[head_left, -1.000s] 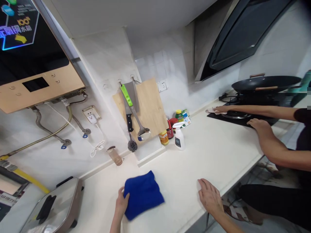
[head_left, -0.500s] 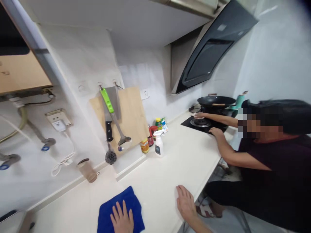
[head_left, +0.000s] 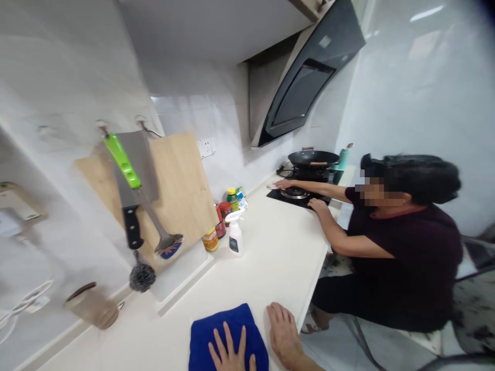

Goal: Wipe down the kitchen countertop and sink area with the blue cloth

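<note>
My left hand (head_left: 231, 355) lies palm down with fingers spread on a blue cloth (head_left: 204, 335), which is flat on the white countertop (head_left: 276, 242). Just right of the cloth, my right hand (head_left: 285, 337) rests on the counter by its front edge, fingers extended and nothing held. A white spray bottle (head_left: 235, 238) stands farther back, out of reach of both hands' fingers.
A co-worker (head_left: 402, 242) sits at right, hands by the black cooktop (head_left: 273, 194), where a wok (head_left: 315, 158) stands. Jars (head_left: 211, 239) line the wall. A cutting board (head_left: 185, 185), cleaver (head_left: 135, 170), green-handled turner (head_left: 124, 159), scrubber (head_left: 142, 277) and tumbler (head_left: 93, 306) are at left.
The blue cloth, under my left hand, has slid right along the counter, closer to my right hand. My view has turned to the right. My right hand stays near the front edge.
</note>
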Available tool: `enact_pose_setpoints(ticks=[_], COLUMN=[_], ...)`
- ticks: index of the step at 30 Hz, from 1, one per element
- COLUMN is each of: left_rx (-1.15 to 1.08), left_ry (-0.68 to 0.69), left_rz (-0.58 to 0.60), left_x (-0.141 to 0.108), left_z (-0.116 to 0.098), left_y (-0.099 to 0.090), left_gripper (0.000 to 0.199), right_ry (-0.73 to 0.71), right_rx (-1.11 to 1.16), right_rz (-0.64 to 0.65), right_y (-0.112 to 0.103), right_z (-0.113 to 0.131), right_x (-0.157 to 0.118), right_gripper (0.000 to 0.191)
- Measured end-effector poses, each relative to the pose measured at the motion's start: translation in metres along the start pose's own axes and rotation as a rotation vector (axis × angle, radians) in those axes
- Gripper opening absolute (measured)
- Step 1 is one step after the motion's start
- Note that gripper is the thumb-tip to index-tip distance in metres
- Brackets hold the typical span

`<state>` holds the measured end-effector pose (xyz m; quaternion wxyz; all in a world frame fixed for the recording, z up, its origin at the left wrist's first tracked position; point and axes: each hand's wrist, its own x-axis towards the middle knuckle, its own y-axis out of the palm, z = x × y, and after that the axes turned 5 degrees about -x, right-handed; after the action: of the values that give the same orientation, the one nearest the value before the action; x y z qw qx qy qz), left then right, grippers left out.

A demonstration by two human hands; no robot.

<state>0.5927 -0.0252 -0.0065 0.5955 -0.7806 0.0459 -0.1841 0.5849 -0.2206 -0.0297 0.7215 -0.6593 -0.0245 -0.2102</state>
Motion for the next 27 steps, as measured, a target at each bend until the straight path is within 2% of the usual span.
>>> enact_pose_setpoints(ticks=[4,8,13,16,19,21,23,25,27], left_rx=[-0.066,-0.100,-0.251,-0.278,-0.295,-0.310,-0.334,-0.370,-0.415], left_ry=[0.099,0.164,0.076,0.011,-0.051,-0.074,-0.065,-0.021,0.044], left_rz=[0.053,0.089,0.202,0.186,0.147,0.119,0.097,0.079,0.059], left_x=[0.050,0.109,0.166,0.184,0.192,0.195,0.200,0.207,0.217], left_z=[0.001,-0.003,-0.010,0.001,0.015,0.017,0.008,-0.007,-0.021], left_y=[0.005,0.001,-0.008,-0.008,-0.008,-0.009,-0.011,-0.014,-0.015], left_gripper=[0.056,0.053,0.057,0.057,0.049,0.048,0.049,0.053,0.059], right_ry=[0.003,0.011,-0.025,-0.048,-0.060,-0.056,-0.061,-0.083,-0.087], right_rx=[0.101,0.162,0.152,0.137,0.151,0.172,0.207,0.237,0.189], right_rz=[0.108,0.190,0.238,0.213,0.208,0.191,0.134,0.023,-0.139], right_y=[-0.008,-0.014,-0.006,0.005,0.010,0.009,0.008,0.012,0.022], right_z=[-0.003,-0.007,-0.014,-0.019,-0.025,-0.027,-0.027,-0.023,-0.019], right_x=[0.004,0.010,0.007,0.001,-0.001,0.000,0.001,0.005,0.016], right_gripper=[0.065,0.067,0.077,0.080,0.080,0.080,0.077,0.070,0.051])
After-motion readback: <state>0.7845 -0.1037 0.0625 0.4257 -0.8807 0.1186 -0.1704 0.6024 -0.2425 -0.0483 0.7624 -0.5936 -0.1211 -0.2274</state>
